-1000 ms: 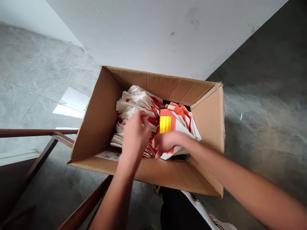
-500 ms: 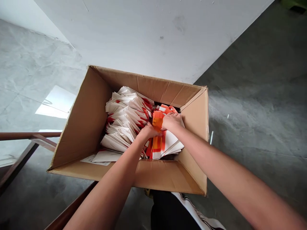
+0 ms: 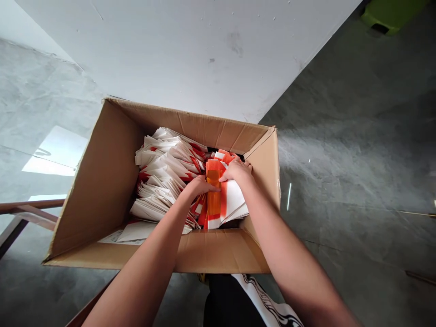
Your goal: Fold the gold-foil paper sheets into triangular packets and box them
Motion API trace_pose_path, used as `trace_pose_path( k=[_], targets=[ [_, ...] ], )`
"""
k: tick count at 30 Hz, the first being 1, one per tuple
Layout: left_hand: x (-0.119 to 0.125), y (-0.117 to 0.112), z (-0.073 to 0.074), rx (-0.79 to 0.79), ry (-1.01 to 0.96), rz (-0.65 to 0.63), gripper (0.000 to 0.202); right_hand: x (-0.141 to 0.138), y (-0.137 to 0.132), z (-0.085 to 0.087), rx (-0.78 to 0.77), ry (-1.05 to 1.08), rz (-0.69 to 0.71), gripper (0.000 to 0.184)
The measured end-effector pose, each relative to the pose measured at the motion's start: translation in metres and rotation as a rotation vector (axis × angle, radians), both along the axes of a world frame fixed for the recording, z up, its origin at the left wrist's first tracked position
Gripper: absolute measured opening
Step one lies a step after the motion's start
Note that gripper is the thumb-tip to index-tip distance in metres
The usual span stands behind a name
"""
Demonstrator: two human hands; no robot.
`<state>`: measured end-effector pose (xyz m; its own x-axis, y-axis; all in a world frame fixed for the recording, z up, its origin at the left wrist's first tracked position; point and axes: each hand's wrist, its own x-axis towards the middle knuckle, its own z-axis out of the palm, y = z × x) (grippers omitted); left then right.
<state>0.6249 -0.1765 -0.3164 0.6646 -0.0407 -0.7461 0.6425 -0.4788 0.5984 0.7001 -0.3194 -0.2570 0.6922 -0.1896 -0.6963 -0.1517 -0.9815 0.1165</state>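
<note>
An open cardboard box (image 3: 160,254) holds tightly packed stacks of white paper packets with red edges (image 3: 163,168). On their right sits a bundle of white packets with orange and yellow markings (image 3: 218,200). My left hand (image 3: 199,185) curls against the bundle's left side, and my right hand (image 3: 237,171) lies over its top. The two hands nearly meet, and my fingertips are partly hidden among the packets.
A white printed sheet (image 3: 127,236) lies at the box's near edge. A white wall (image 3: 170,54) rises behind the box, beside a grey stone floor (image 3: 350,181). A brown railing (image 3: 30,206) runs at the left, a green object (image 3: 391,13) sits far right, and my dark trousers (image 3: 231,304) show below.
Both hands have moved from the middle of the box onto the orange-marked bundle, closing toward each other. The view has drifted, so the box sits further left in the frame.
</note>
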Motion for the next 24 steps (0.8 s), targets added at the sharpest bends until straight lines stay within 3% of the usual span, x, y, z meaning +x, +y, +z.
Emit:
trace_pose_path(
  k=[4, 9, 15, 18, 21, 24],
  targets=[
    [-0.001, -0.010, 0.009, -0.136, 0.073, 0.083, 0.052, 0.007, -0.002, 0.012, 0.052, 0.028, -0.042, 0.115],
    [0.005, -0.009, 0.026, -0.338, 0.129, 0.175, 0.057, 0.005, -0.009, 0.033, 0.120, -0.042, -0.084, 0.120],
    [0.015, 0.014, 0.059, -0.606, 0.142, 0.244, 0.052, -0.011, -0.025, 0.055, 0.479, -0.331, -0.195, 0.095],
    [0.016, 0.025, 0.085, -0.757, 0.107, 0.341, 0.054, -0.013, -0.036, 0.071, 0.667, -0.445, -0.265, 0.104],
    [0.014, 0.035, 0.107, -0.752, 0.060, 0.404, 0.056, -0.016, -0.051, 0.092, 0.795, -0.420, -0.339, 0.113],
    [0.008, 0.043, 0.115, -0.716, -0.008, 0.374, 0.050, -0.025, -0.063, 0.113, 0.920, -0.350, -0.254, 0.093]
  ],
)
